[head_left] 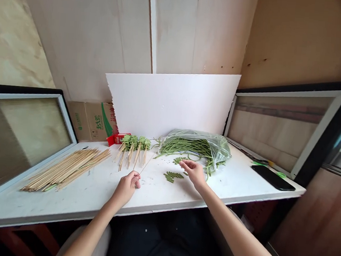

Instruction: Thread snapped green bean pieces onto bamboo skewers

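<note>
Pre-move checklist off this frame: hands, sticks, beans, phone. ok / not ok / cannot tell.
1. Left hand holds a thin stick: ok, stick angles up and away from it.
2. Right hand holds a bean piece: cannot tell, too small at the fingers.
3. Cut bean pieces near right hand: ok, lying on the table, with more just behind.
4. Spare sticks available: ok, loose heap at the left.
5. Filled skewers apart from both hands: ok, farther back.
6. Phone well away from table edge: not ok, lies close to the front edge.
</note>
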The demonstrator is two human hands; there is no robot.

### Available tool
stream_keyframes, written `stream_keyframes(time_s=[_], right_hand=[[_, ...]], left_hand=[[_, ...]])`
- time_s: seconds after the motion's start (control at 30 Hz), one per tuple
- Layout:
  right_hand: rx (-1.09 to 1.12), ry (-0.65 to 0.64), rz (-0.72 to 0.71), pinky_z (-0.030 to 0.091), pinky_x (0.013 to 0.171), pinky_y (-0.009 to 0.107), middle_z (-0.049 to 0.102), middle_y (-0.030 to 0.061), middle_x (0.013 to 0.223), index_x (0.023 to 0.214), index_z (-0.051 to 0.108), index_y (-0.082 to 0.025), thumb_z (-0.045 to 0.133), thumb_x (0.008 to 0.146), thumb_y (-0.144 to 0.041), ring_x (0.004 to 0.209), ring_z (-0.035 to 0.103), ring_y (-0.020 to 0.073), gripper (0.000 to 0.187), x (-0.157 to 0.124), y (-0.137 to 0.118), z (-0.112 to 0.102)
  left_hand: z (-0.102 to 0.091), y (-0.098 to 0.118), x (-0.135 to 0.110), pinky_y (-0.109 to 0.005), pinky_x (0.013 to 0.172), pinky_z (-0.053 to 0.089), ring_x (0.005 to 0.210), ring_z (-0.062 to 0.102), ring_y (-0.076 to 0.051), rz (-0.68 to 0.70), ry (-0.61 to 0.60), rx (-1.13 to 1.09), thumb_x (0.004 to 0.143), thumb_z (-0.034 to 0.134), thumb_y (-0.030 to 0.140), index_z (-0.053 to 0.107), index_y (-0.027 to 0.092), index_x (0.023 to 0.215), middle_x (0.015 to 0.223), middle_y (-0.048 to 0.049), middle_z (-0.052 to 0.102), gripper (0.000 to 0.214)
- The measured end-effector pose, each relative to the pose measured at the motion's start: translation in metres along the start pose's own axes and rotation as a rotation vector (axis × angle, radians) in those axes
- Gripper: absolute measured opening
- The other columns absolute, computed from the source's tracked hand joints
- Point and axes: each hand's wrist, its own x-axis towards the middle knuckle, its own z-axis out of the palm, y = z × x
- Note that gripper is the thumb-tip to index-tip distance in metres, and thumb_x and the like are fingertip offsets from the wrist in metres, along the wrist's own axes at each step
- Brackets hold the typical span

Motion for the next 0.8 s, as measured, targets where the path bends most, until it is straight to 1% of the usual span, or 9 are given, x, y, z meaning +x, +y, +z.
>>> stream_keyframes(time_s=[0.07, 0.13, 0.2, 0.27, 0.4, 0.5, 0.57, 0.67, 0.8], right_hand=[[0.041, -0.038, -0.006, 0.051, 0.07, 0.035, 0.077, 0.0095, 0.088, 0.094, 0.078, -0.019, 0.08, 0.074, -0.062, 0.082, 0.068, 0.0254, 0.047, 0.0, 0.0, -0.002], [0.075, -0.094, -0.023, 0.051, 0.073, 0.034, 0.076, 0.0082, 0.09, 0.095, 0.077, -0.02, 0.075, 0.08, -0.062, 0.085, 0.067, 0.0236, 0.045, 0.001, 0.001, -0.004], [0.1, -0.122, -0.03, 0.051, 0.075, 0.033, 0.075, 0.0077, 0.092, 0.094, 0.076, -0.02, 0.071, 0.084, -0.063, 0.088, 0.067, 0.0226, 0.044, 0.001, 0.005, -0.005], [0.137, -0.102, -0.01, 0.051, 0.078, 0.033, 0.076, 0.0085, 0.097, 0.094, 0.075, -0.021, 0.07, 0.084, -0.065, 0.093, 0.068, 0.0231, 0.046, 0.003, 0.01, -0.006], [0.283, -0.049, 0.048, 0.053, 0.089, 0.038, 0.076, 0.0116, 0.109, 0.101, 0.075, -0.021, 0.08, 0.077, -0.06, 0.104, 0.069, 0.0271, 0.046, 0.008, 0.025, -0.008], [0.385, -0.039, 0.097, 0.053, 0.094, 0.043, 0.078, 0.0108, 0.106, 0.105, 0.075, -0.021, 0.09, 0.067, -0.052, 0.104, 0.07, 0.0289, 0.051, 0.01, 0.031, -0.009], [0.424, -0.043, 0.134, 0.052, 0.096, 0.043, 0.078, 0.0091, 0.104, 0.105, 0.076, -0.023, 0.093, 0.063, -0.049, 0.104, 0.07, 0.0288, 0.052, 0.01, 0.031, -0.01], [0.457, -0.088, 0.166, 0.05, 0.097, 0.041, 0.078, 0.0077, 0.105, 0.102, 0.078, -0.025, 0.091, 0.067, -0.049, 0.107, 0.069, 0.0281, 0.045, 0.009, 0.029, -0.01], [0.516, -0.173, 0.175, 0.049, 0.1, 0.04, 0.077, 0.0084, 0.112, 0.1, 0.079, -0.026, 0.088, 0.073, -0.05, 0.117, 0.067, 0.0286, 0.037, 0.006, 0.021, -0.01]], left_hand=[[-0.001, -0.002, -0.002, -0.038, 0.084, 0.055, 0.086, 0.07, -0.026, 0.114, -0.009, 0.204, 0.1, 0.038, 0.033, 0.065, 0.023, 0.105, 0.077, -0.0061, 0.07, 0.029], [-0.002, -0.004, -0.003, -0.04, 0.092, 0.053, 0.096, 0.069, -0.028, 0.184, -0.001, 0.311, 0.101, 0.039, 0.033, 0.065, 0.024, 0.117, 0.087, -0.0087, 0.073, 0.033], [-0.001, -0.008, -0.003, -0.04, 0.097, 0.053, 0.105, 0.068, -0.029, 0.208, 0.003, 0.331, 0.101, 0.041, 0.035, 0.065, 0.025, 0.122, 0.101, -0.0103, 0.074, 0.034], [0.0, -0.01, -0.003, -0.038, 0.097, 0.053, 0.107, 0.068, -0.028, 0.22, 0.014, 0.317, 0.101, 0.042, 0.037, 0.066, 0.025, 0.12, 0.109, -0.01, 0.074, 0.033], [0.003, -0.012, -0.003, -0.036, 0.093, 0.054, 0.101, 0.07, -0.026, 0.258, 0.05, 0.28, 0.102, 0.045, 0.04, 0.068, 0.026, 0.112, 0.105, -0.0084, 0.075, 0.029], [0.003, -0.009, -0.005, -0.033, 0.087, 0.055, 0.096, 0.072, -0.024, 0.247, 0.035, 0.25, 0.101, 0.047, 0.037, 0.069, 0.026, 0.108, 0.102, -0.007, 0.076, 0.026], [0.002, -0.005, -0.006, -0.031, 0.083, 0.056, 0.093, 0.073, -0.024, 0.243, 0.01, 0.235, 0.101, 0.047, 0.036, 0.068, 0.026, 0.107, 0.1, -0.0063, 0.077, 0.024], [0.001, 0.001, -0.007, -0.03, 0.08, 0.056, 0.091, 0.074, -0.022, 0.262, -0.006, 0.231, 0.1, 0.048, 0.034, 0.068, 0.025, 0.106, 0.099, -0.0052, 0.077, 0.023], [0.001, 0.002, -0.007, -0.029, 0.08, 0.056, 0.088, 0.074, -0.021, 0.296, 0.008, 0.256, 0.099, 0.05, 0.03, 0.07, 0.025, 0.104, 0.095, -0.0036, 0.077, 0.021]])
